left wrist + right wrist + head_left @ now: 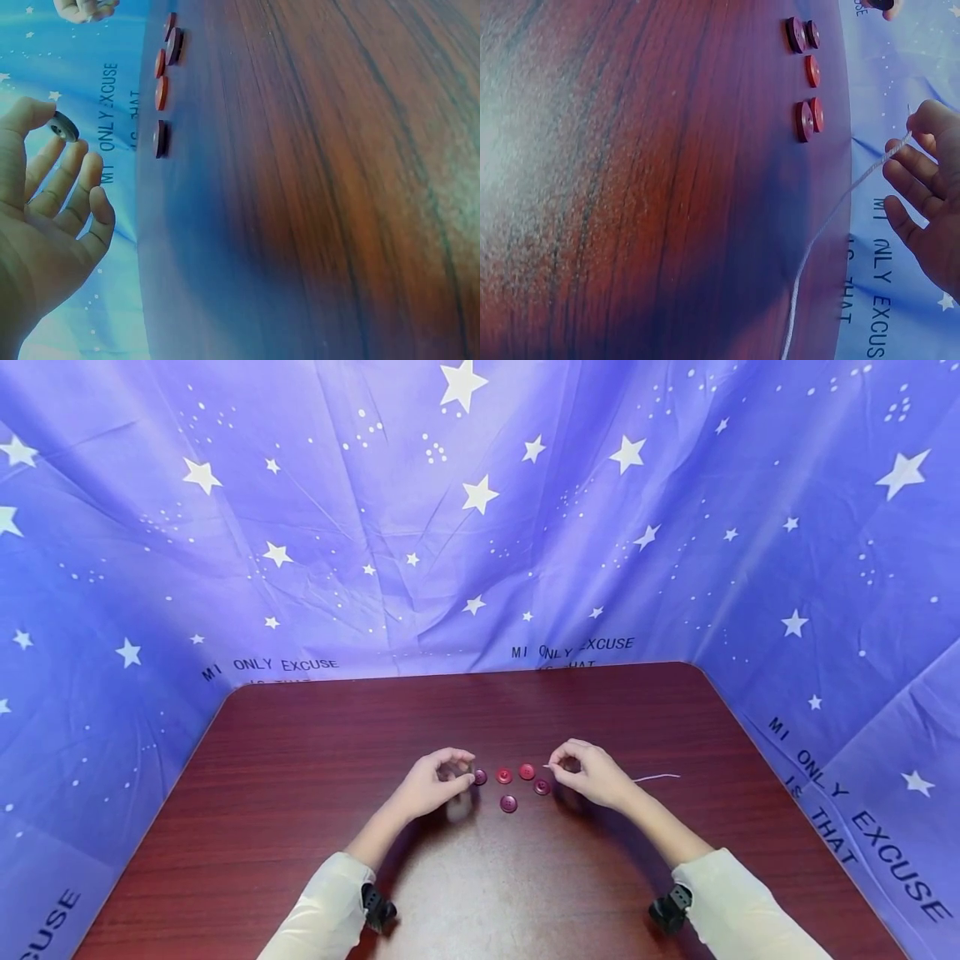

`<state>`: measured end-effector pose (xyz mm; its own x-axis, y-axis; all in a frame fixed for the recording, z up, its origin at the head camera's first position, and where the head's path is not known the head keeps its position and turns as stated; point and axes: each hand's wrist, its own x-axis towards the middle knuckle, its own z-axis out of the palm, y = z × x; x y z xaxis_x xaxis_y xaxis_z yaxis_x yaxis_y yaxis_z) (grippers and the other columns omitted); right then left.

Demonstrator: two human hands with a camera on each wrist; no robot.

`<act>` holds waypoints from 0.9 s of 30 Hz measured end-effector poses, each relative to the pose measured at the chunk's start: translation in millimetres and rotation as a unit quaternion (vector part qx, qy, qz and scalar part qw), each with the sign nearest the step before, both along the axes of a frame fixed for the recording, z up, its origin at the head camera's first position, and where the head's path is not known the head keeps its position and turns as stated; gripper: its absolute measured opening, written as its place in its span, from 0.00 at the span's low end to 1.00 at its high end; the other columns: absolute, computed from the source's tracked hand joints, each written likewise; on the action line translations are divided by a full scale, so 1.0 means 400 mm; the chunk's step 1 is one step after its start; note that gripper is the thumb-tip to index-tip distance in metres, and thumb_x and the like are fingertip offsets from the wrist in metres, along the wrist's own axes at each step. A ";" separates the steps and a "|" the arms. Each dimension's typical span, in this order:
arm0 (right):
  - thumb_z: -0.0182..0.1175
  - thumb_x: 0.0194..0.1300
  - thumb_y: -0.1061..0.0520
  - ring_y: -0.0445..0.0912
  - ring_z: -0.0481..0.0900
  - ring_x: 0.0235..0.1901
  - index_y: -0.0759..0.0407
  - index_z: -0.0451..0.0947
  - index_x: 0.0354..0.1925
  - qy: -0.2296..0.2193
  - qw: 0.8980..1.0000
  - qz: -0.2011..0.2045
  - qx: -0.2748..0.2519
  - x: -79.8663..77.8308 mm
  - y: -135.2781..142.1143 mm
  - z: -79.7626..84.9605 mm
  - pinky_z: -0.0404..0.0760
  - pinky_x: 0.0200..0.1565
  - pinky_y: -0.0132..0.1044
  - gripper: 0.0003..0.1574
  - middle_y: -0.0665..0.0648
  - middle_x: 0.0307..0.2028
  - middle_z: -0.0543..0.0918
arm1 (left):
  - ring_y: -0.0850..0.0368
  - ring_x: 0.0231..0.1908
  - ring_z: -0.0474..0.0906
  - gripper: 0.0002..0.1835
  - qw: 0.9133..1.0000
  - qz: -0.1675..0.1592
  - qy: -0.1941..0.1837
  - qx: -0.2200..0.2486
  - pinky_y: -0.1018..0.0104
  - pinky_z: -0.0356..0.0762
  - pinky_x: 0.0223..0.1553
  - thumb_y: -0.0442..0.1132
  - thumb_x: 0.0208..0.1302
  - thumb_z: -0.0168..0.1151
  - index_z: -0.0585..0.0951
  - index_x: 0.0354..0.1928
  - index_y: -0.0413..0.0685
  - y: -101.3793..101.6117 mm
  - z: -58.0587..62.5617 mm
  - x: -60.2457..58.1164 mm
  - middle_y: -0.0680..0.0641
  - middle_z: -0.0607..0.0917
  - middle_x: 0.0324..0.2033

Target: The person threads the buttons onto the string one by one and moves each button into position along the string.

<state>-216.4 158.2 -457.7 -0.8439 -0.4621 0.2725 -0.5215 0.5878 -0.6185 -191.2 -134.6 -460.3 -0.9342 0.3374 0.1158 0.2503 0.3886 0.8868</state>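
Observation:
My left hand (429, 783) pinches a dark button (66, 127) by its edge, between thumb and fingertips, held up above the table; the other fingers are spread. In my right hand (596, 775), thumb and forefinger pinch a white string (840, 204) near its tip, and a short end sticks out past them. The rest of the string runs down behind the hand onto the table. Between the hands lie two red buttons, a left one (504, 775) and a right one (527, 772). Around them are a purple button (481, 777), a dark red button (542, 787) and a nearer maroon button (508, 803).
The dark red wood-grain table (337, 727) has rounded far corners. A purple-blue curtain (405, 527) with white stars and lettering hangs behind it and along both sides. Black wrist devices sit at the left cuff (377, 907) and the right cuff (670, 907).

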 end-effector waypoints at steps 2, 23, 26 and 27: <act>0.62 0.56 0.60 0.37 0.74 0.31 0.59 0.78 0.30 -0.001 1.000 0.002 -0.004 0.001 -0.002 0.000 0.76 0.35 0.32 0.03 0.48 0.29 0.80 | 0.55 0.32 0.77 0.17 1.000 -0.003 -0.001 0.019 0.71 0.76 0.34 0.34 0.58 0.62 0.78 0.49 0.35 0.000 -0.022 -0.010 0.38 0.83 0.39; 0.64 0.55 0.63 0.36 0.73 0.30 0.54 0.77 0.29 0.007 0.999 0.018 -0.036 0.003 -0.057 0.027 0.74 0.33 0.30 0.05 0.46 0.28 0.78 | 0.34 0.48 0.77 0.18 0.996 -0.029 -0.020 0.087 0.72 0.77 0.43 0.27 0.61 0.56 0.73 0.53 0.27 0.024 0.050 0.019 0.28 0.79 0.46; 0.64 0.55 0.63 0.37 0.73 0.30 0.55 0.77 0.29 0.001 0.999 0.022 -0.039 0.004 -0.067 0.032 0.76 0.33 0.34 0.05 0.47 0.28 0.78 | 0.33 0.48 0.77 0.18 0.995 -0.028 -0.022 0.089 0.72 0.78 0.43 0.26 0.61 0.56 0.73 0.54 0.27 0.029 0.058 0.023 0.28 0.79 0.47; 0.64 0.55 0.63 0.37 0.73 0.30 0.55 0.77 0.29 -0.001 0.999 0.022 -0.039 0.005 -0.070 0.034 0.76 0.33 0.34 0.05 0.47 0.28 0.78 | 0.33 0.48 0.77 0.18 0.995 -0.028 -0.020 0.089 0.72 0.78 0.42 0.26 0.61 0.56 0.73 0.54 0.27 0.031 0.060 0.023 0.28 0.79 0.47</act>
<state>-214.5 130.2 -444.1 -0.8238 -0.4766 0.3070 -0.5443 0.5135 -0.6634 -181.9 -122.4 -436.1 -0.9195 0.3670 0.1405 0.2297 0.2117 0.9500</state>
